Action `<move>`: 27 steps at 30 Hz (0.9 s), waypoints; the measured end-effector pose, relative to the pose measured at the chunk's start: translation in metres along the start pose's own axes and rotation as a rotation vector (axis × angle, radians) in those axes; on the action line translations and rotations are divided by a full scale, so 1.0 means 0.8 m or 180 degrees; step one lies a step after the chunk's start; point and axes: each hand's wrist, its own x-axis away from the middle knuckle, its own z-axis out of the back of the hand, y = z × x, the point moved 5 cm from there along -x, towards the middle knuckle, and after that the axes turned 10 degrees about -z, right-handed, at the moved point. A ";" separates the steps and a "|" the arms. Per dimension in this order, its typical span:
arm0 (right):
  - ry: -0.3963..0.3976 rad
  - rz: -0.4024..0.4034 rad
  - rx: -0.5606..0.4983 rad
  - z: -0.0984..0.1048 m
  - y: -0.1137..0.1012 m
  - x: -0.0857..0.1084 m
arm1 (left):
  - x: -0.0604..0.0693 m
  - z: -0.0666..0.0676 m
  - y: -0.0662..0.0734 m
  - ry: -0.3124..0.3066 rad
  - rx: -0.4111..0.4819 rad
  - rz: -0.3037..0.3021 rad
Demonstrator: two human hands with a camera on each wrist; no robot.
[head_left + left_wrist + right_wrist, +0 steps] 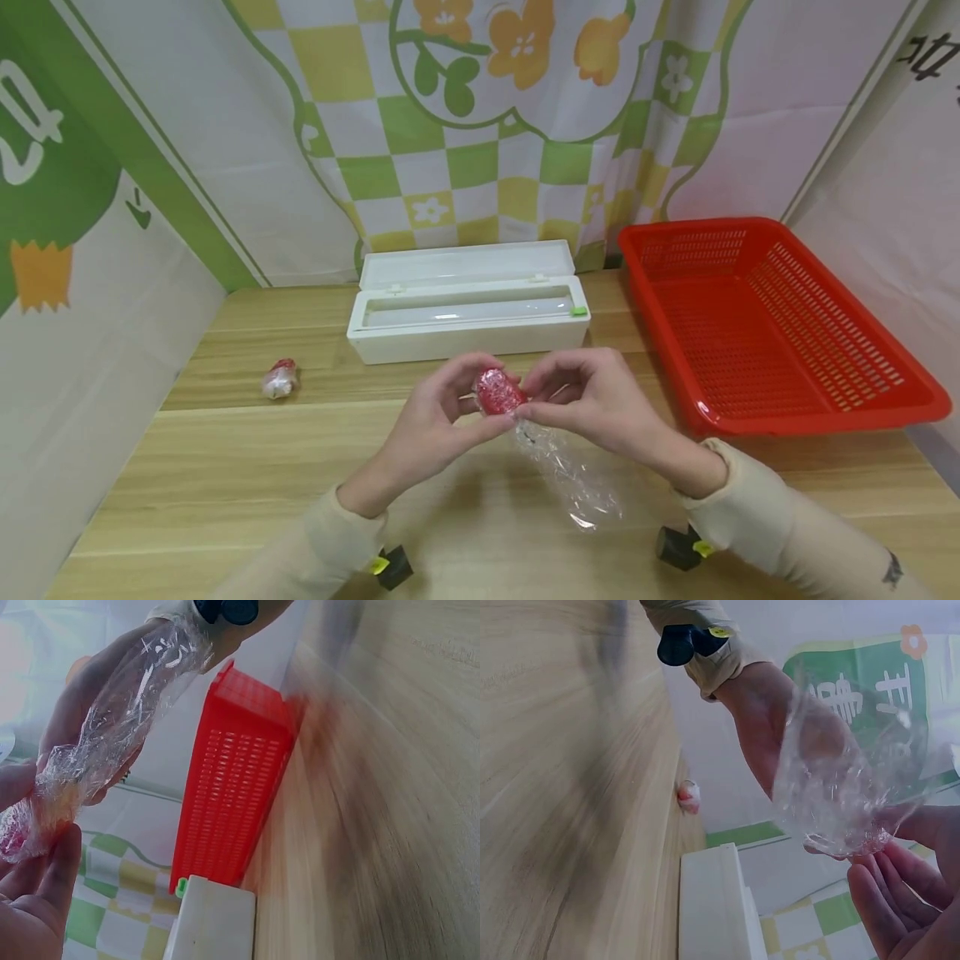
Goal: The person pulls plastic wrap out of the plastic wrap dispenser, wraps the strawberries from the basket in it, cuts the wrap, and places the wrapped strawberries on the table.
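Observation:
My left hand [429,427] grips a small rounded red item [498,390] wrapped in clear film, above the wooden table. Its exact kind is hidden by the wrapping. My right hand [611,408] pinches the plastic wrap [573,483] beside the red item, with thumb and fingers close together. A loose, crinkled tail of the wrap hangs down below the hands toward the front right. In the left wrist view, the twisted plastic wrap [112,735] stretches away from the fingers. The right wrist view shows the wrap [840,787] spread out, partly covering the left hand.
A second small red wrapped item [281,379] lies at the left of the table [262,483]. Behind the hands stands a white cling film box [468,340], lid raised, with a roll inside. On the right is a red perforated basket [675,350]. Printed curtains enclose the table.

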 end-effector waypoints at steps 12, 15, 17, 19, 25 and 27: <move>0.0143 -0.0043 -0.0065 -0.004 0.008 0.001 | -0.002 -0.001 0.001 -0.0040 -0.0104 -0.0057; 0.0085 0.0033 -0.0150 -0.005 0.010 -0.001 | -0.002 0.001 0.000 0.0043 -0.0108 -0.0010; 0.0028 0.0111 -0.0169 -0.004 0.011 -0.002 | -0.003 0.003 -0.001 0.0111 -0.0088 0.0036; -0.0023 0.0183 -0.0155 -0.001 0.012 -0.002 | -0.004 0.005 -0.001 0.0172 -0.0049 0.0084; -0.0178 0.0215 -0.0006 0.007 0.019 0.001 | -0.005 0.009 -0.001 0.0250 0.0133 0.0155; -0.0238 0.0180 0.0092 0.007 0.023 0.003 | -0.004 0.010 -0.002 0.0278 0.0234 0.0202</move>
